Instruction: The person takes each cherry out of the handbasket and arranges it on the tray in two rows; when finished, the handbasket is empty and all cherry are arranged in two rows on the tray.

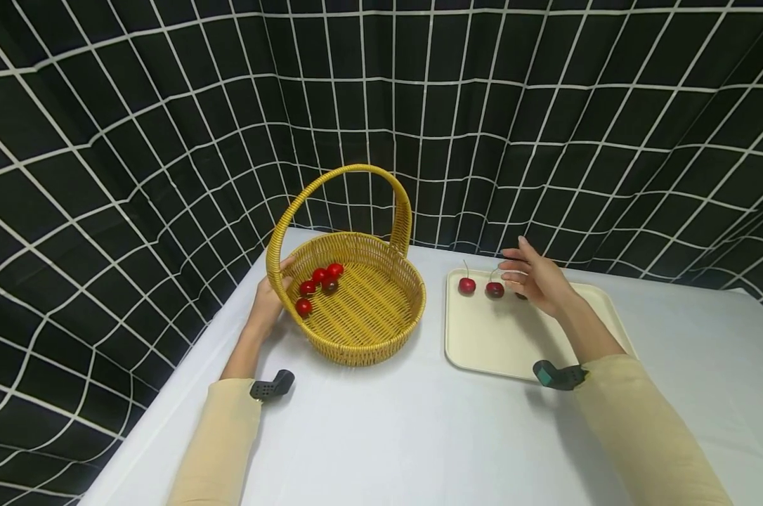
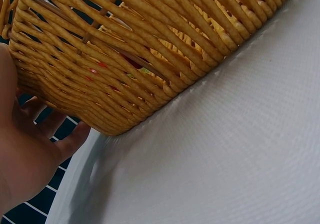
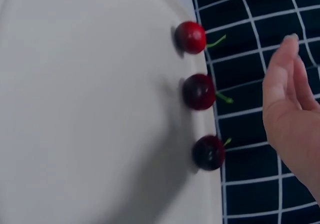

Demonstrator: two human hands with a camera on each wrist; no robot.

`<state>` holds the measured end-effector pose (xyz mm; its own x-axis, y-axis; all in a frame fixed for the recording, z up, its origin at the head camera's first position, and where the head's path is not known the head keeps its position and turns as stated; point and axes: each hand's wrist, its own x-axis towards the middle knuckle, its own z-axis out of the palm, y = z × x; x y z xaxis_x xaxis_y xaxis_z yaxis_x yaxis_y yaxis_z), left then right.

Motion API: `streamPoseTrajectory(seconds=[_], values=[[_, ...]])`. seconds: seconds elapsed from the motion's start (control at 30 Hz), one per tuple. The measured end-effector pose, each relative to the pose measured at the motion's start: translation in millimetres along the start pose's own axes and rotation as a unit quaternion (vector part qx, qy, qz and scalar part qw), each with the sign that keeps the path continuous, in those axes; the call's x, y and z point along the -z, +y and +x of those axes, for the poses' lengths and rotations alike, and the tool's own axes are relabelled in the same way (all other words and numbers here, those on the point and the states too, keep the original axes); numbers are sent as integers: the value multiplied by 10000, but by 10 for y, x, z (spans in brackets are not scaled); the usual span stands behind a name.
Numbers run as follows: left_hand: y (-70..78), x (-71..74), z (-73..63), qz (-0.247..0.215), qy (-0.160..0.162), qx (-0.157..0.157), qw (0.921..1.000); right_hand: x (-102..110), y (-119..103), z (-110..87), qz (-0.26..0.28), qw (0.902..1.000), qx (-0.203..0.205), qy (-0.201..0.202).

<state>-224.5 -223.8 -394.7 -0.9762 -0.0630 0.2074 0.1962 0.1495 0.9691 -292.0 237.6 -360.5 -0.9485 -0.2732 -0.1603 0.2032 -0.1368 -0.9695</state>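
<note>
My left hand point(image 1: 269, 299) holds the yellow wicker basket point(image 1: 356, 353) at its left side, by the foot of the tall handle. In the left wrist view the fingers point(image 2: 72, 141) reach round the outside of the woven wall. Several red cherries point(image 1: 319, 275) lie inside, toward the basket's left. My right hand point(image 1: 542, 281) is raised over the far part of the cream tray point(image 1: 495, 344), fingers loosely extended and holding nothing. Three stemmed cherries show in the right wrist view: a bright red cherry point(image 3: 190, 37), a darker cherry point(image 3: 199, 91) and another dark cherry point(image 3: 208, 153).
Basket and tray stand side by side on a white-covered table point(image 1: 381, 436), with a gap between them. A black cloth with a white grid point(image 1: 483, 105) hangs behind and to both sides. The basket's handle arches high above its rim.
</note>
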Motion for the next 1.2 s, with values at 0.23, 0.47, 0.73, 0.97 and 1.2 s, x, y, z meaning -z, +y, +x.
streamPoseTrajectory(seconds=[0.23,0.47,0.73,0.97,1.2], values=[[-9,7,5,-35,-15,-7,10000,-230,-121,78,-483,9980,-183,-363],[-204,49,78,-107,39,-5,9999,-523,-224,160,-822,9938,-361,-657],[-332,50,132,-1,151,-219,9996,-862,-285,255,-960,9907,-365,-892],[-215,71,83,-67,36,-56,10000,-1159,-283,345,-983,9888,-448,-1029],[-70,20,45,-124,1,-121,9998,-1374,-256,408,-1095,9854,-519,-1196]])
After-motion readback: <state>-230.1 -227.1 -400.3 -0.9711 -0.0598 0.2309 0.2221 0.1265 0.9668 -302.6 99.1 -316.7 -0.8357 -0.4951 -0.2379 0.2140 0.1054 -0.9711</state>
